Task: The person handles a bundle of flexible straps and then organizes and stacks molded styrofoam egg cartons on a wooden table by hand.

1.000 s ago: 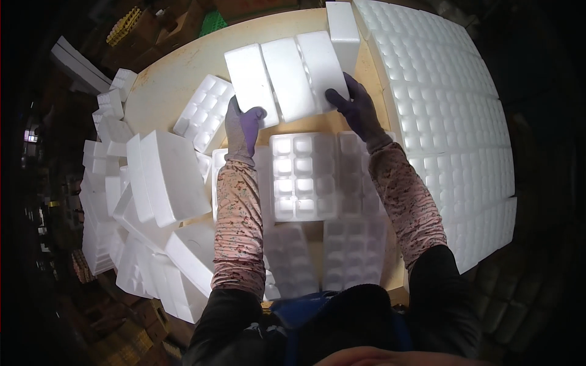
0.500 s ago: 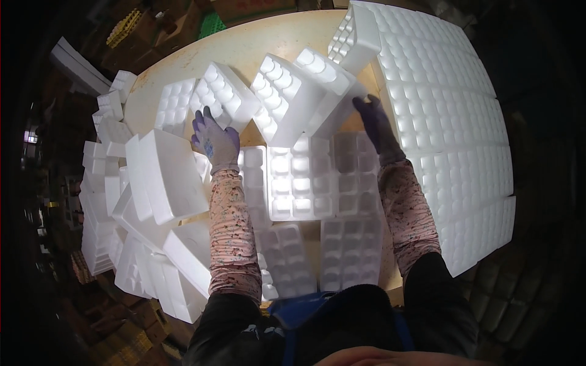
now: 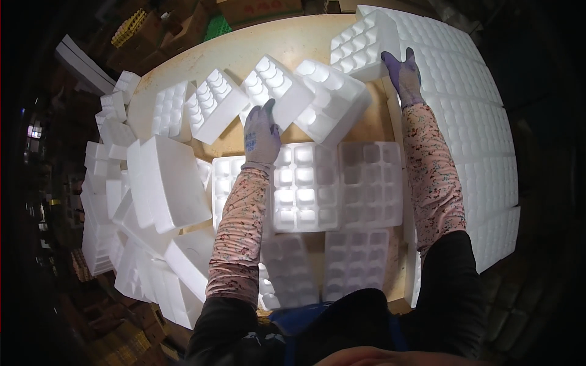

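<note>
My left hand [image 3: 261, 135], in a pale purple glove, rests its loosely bent fingers on a tilted white foam tray [image 3: 293, 94] with rounded cavities; its thumb is apart from the fingers. My gloved right hand [image 3: 404, 76] is at the right edge of another cavity tray [image 3: 357, 46] at the back, with fingers spread. Similar tilted trays [image 3: 217, 104] lie left of my left hand, and one [image 3: 326, 110] lies between my hands. Below them, a row of trays [image 3: 305, 183] sits cavities upward, with more [image 3: 357, 262] nearer my body.
Jumbled white foam blocks [image 3: 171, 183] cover the left of the pale table [image 3: 238, 46]. Rows of stacked trays [image 3: 464, 140] line the right side. Cardboard boxes [image 3: 256, 9], yellow egg-tray-like stacks [image 3: 128, 27] and a green crate [image 3: 217, 27] stand beyond the table.
The three trays held between my hands have been released and lie tilted, cavities showing. My left hand moved right onto one; my right hand moved up and right to the back tray.
</note>
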A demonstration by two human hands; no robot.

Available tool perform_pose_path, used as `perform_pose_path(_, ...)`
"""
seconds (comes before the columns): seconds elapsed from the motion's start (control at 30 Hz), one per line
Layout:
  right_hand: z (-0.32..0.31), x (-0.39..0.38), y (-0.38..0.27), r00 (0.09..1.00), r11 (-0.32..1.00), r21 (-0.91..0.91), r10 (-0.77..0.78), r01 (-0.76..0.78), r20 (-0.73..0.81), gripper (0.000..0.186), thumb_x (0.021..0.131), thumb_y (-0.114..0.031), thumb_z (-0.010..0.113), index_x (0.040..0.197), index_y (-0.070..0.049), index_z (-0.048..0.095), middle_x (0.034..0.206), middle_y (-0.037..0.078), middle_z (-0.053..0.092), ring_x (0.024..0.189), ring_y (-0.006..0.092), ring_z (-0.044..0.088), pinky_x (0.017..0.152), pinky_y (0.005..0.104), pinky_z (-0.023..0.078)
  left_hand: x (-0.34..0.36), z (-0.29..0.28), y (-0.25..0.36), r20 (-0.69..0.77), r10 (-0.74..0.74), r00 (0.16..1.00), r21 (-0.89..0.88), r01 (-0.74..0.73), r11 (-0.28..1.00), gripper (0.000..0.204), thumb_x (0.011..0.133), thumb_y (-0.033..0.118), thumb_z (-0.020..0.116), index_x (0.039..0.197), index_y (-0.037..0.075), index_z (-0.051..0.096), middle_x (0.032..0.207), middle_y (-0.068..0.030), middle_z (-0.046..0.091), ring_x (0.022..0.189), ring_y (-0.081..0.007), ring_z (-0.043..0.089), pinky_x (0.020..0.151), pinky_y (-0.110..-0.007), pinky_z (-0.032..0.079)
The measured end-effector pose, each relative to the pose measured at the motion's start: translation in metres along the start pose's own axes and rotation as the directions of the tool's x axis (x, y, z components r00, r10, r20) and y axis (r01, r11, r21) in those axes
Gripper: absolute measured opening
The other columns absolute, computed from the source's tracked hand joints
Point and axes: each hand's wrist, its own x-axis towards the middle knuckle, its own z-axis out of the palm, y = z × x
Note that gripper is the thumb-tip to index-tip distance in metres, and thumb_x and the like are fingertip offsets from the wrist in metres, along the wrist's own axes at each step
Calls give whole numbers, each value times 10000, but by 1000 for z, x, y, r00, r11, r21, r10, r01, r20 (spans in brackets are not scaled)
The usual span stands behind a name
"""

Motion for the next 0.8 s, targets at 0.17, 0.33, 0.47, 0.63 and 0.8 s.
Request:
perform_pose_path(0.17,21,-51,18,998,866,497,33,-54,51,774,853,-488,684,1357,34,413,1088,207,648,861,289,670,728,394,571,23,-4,-42,-79,53,995,220,-35,975,582,776,-70,565,1335,91,574,1167,-187,603,1154,-395,547,1038,-480,440)
perform_pose_path(0.33,30,-83,21,896,769,485,259,-417,361,718,879,-565,650,1263,11,459,1076,175,593,769,244,640,632,368,560,11,-10,-71,-72,-179,981,565,188,804,314,815,78,596,1108,124,701,1083,-122,673,1089,-310,619,984,-440,452)
perform_pose_path(0.47,26,-72,41,841,790,400,252,-465,479,739,880,-604,628,1282,2,504,1074,181,601,771,260,654,650,364,553,3,-18,-83,-133,-258,957,578,286,764,293,811,92,602,1082,109,713,1075,-135,678,1093,-334,609,1021,-445,427)
perform_pose_path(0.63,33,-61,39,983,984,0,-177,178,38,563,887,-334,621,1369,-61,515,1212,220,609,1028,341,648,866,401,543,-10,-19,-97,-217,-253,943,554,332,764,259,819,121,593,1045,100,718,1048,-145,672,1078,-334,607,1005,-455,428)
perform_pose_path(0.8,54,-48,23,695,814,-30,-475,580,540,686,856,-40,534,1501,-249,427,1369,190,552,1277,370,555,1074,450,473,-16,-9,-102,-235,-244,941,511,333,792,213,816,165,624,992,84,712,1015,-145,667,1048,-330,614,944,-468,458)
